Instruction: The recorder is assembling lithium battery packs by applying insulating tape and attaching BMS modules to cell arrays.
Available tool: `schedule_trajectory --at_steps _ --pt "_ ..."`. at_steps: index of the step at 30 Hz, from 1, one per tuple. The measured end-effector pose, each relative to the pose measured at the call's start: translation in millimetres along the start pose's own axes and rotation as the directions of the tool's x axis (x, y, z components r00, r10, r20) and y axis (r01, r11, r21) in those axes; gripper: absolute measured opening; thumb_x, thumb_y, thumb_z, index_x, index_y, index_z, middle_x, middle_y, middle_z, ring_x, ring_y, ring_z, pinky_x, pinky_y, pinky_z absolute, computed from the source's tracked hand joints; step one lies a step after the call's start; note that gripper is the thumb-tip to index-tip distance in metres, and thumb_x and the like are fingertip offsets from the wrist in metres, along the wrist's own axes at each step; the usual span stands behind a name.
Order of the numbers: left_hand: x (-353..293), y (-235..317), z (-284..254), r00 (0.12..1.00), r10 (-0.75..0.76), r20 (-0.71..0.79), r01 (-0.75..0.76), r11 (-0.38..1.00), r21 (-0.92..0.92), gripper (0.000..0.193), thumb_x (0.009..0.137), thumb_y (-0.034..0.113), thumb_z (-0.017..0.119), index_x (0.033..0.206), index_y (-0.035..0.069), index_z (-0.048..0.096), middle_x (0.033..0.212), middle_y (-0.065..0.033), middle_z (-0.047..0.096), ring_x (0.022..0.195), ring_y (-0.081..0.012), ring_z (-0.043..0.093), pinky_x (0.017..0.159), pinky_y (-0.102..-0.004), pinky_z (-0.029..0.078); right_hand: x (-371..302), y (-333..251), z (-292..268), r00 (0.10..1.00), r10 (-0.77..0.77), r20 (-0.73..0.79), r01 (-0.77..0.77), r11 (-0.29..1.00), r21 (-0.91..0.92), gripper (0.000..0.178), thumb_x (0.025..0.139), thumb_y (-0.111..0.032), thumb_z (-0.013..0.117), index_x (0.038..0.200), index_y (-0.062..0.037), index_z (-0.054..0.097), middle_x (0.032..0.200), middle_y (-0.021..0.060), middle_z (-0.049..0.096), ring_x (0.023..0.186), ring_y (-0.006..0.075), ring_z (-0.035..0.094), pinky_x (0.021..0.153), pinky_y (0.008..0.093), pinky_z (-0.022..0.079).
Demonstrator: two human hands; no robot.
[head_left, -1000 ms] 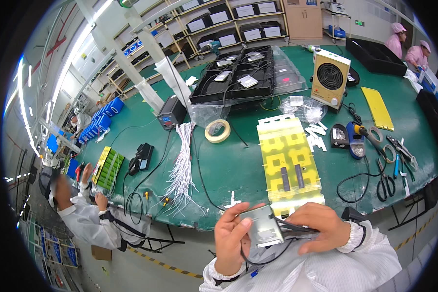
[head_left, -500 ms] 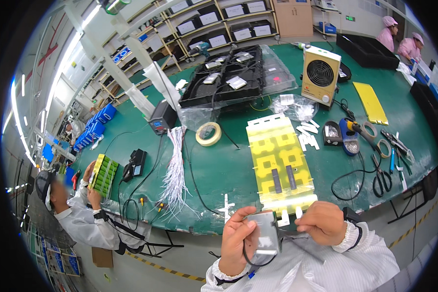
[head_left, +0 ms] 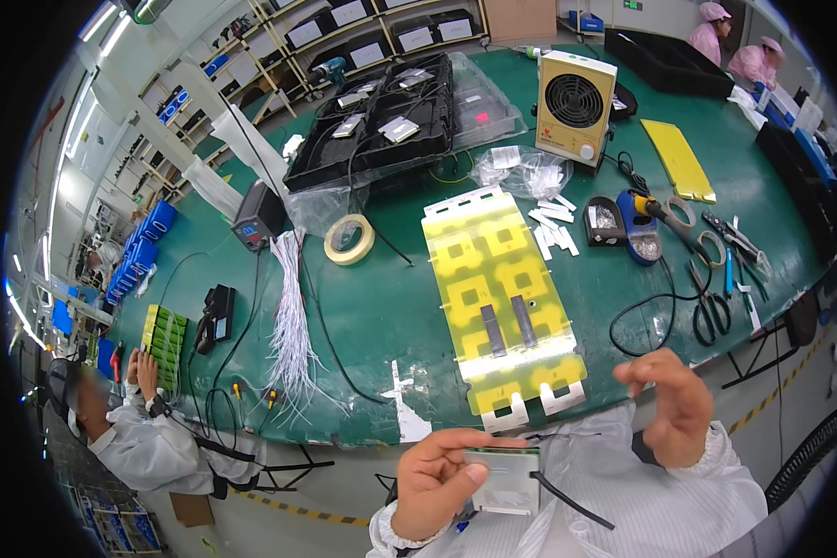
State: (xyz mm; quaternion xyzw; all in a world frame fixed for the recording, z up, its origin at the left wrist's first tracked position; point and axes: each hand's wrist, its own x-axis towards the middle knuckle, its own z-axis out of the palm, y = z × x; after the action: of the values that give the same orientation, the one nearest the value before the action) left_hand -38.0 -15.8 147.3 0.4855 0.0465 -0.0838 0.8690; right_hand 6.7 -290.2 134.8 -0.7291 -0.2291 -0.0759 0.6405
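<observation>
My left hand (head_left: pixel 442 479) grips a small flat silvery module (head_left: pixel 504 476) with a black lead (head_left: pixel 567 500) trailing to the right, held low against my white coat, below the table's front edge. My right hand (head_left: pixel 671 407) hovers to the right of it, fingers spread and blurred, holding nothing. Just beyond both hands a long yellow jig plate (head_left: pixel 498 298) with two dark strips lies on the green table (head_left: pixel 391 316).
A bundle of white wires (head_left: pixel 291 325), a tape roll (head_left: pixel 349 239), black trays (head_left: pixel 381 121), a beige fan unit (head_left: pixel 572 107), a soldering iron stand (head_left: pixel 637 228), scissors (head_left: pixel 711 312) and a yellow sheet (head_left: pixel 679 158) lie on the table. A person in white works at left (head_left: pixel 149 437); two in pink at far right (head_left: pixel 735 42).
My right hand has let go of the module and lifted away to the right, fingers apart. The left hand keeps the module and has lowered slightly.
</observation>
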Motion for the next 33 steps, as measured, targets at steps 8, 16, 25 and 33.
schedule_trajectory --at_steps 8,16,25,33 --pt "11 -19 -6 0.951 0.060 0.302 -0.058 0.998 -0.015 0.031 0.097 -0.010 0.050 0.128 -0.008 0.052 0.135 -0.0306 0.057 0.123 -0.0257 0.059 0.102 -0.0345 0.049 16 -13 15 0.864 0.025 0.502 -0.011 0.999 -0.031 0.055 0.090 -0.040 0.074 0.122 0.0023 0.063 0.097 0.0155 0.067 0.096 0.0327 0.063 0.084 0.0417 0.048" --pt "13 -22 10 0.967 0.188 0.173 -0.216 0.963 0.160 0.037 0.098 -0.006 0.055 0.135 -0.006 0.049 0.131 -0.0302 0.060 0.108 -0.0206 0.066 0.091 -0.0286 0.053 6 -8 26 0.943 0.142 0.302 -0.097 0.982 -0.161 0.022 0.089 -0.018 0.076 0.099 0.0013 0.071 0.076 0.0105 0.066 0.063 0.0246 0.063 0.057 0.0338 0.047" --pt "8 -14 -18 0.998 -0.035 0.051 -0.004 0.783 0.622 0.026 0.092 0.010 0.074 0.115 -0.003 0.071 0.092 -0.0028 0.073 0.068 -0.0032 0.058 0.060 -0.0200 0.046 13 1 21 0.967 0.204 0.150 -0.177 0.968 -0.177 0.011 0.088 -0.010 0.075 0.090 0.0009 0.072 0.071 0.0098 0.065 0.058 0.0231 0.061 0.054 0.0339 0.045" --pt "19 0 -4 0.998 0.055 0.014 -0.047 0.661 0.749 0.023 0.083 0.004 0.081 0.103 -0.004 0.073 0.082 -0.0005 0.072 0.064 -0.0005 0.052 0.056 -0.0176 0.042 28 5 27 0.980 0.159 0.117 -0.112 0.936 -0.333 0.013 0.086 -0.010 0.075 0.082 0.0015 0.069 0.065 0.0122 0.061 0.056 0.0256 0.059 0.052 0.0362 0.043"
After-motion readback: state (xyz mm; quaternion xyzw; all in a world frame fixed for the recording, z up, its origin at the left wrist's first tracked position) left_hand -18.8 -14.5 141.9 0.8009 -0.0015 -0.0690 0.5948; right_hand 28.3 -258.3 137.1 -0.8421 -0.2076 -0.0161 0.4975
